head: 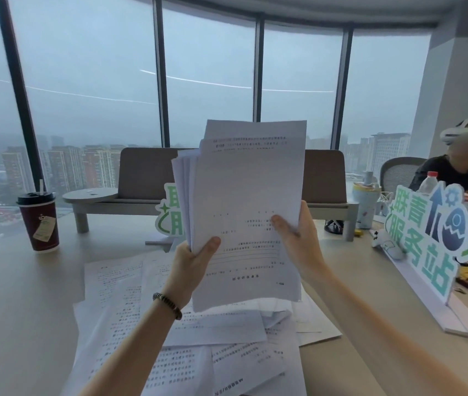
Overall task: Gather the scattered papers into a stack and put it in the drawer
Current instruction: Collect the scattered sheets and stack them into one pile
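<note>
White printed sheets make up the whole load. Head view, the only one supplied: a partial stack (pixel 244 212) is held upright in the air above the table (pixel 13 310), its sheets fanned and uneven along the top and left edges. The left hand (pixel 191 261) grips the lower left edge, thumb pressed on the front face and fingers hidden behind. The right hand (pixel 298 235) grips the right edge, thumb on the front and the fingers behind, out of sight. Both hands are closed on the paper; neither is free.

Loose papers (pixel 187 338) lie overlapped and skewed on the table directly below the held stack, so gathering is judged incomplete. No drawer is visible in this view.

Handling judgement: the sheets are light, thin and limp, prone to sag or curl if held by one edge, and smooth enough to slide across one another. A two-sided grip at opposite long edges, as now, suits squaring; tapping the lower edge on the table would likely align them. Sheets lying flat are probably best lifted by a corner or edge.

Nearby hazards: a lidded coffee cup (pixel 38 222) stands to the left, and a standing sign (pixel 432 241) to the right, both apart from the papers.
</note>
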`<state>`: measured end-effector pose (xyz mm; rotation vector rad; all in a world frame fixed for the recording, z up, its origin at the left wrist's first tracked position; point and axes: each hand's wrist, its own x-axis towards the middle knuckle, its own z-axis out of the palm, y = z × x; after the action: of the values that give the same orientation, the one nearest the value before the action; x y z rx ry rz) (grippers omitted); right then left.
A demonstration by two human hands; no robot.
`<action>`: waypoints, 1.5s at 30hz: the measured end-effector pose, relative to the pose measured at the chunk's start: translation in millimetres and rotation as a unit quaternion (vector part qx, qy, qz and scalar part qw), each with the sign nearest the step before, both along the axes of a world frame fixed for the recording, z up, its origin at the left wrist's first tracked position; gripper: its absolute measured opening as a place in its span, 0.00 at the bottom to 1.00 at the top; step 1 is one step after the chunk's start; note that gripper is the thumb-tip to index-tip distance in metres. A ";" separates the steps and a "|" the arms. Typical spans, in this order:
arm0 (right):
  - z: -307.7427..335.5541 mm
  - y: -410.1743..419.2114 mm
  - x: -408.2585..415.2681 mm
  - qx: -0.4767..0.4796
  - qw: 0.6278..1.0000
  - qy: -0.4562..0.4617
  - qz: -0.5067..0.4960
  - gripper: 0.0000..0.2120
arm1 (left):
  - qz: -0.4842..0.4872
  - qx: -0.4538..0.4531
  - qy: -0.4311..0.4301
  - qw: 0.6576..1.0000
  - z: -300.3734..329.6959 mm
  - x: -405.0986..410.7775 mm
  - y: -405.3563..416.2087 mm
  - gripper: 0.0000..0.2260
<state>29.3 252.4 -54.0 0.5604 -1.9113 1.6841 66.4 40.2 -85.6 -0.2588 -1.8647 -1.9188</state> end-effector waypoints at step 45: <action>102.8 15.1 12.5 0.230 0.950 0.150 -0.148 0.21 | -0.168 0.057 -0.102 0.979 -5.5 14.9 -16.4 0.10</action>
<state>41.8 267.5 48.8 0.6226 -2.0375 0.9087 81.4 23.8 -91.1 -0.3725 -1.9290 -2.3494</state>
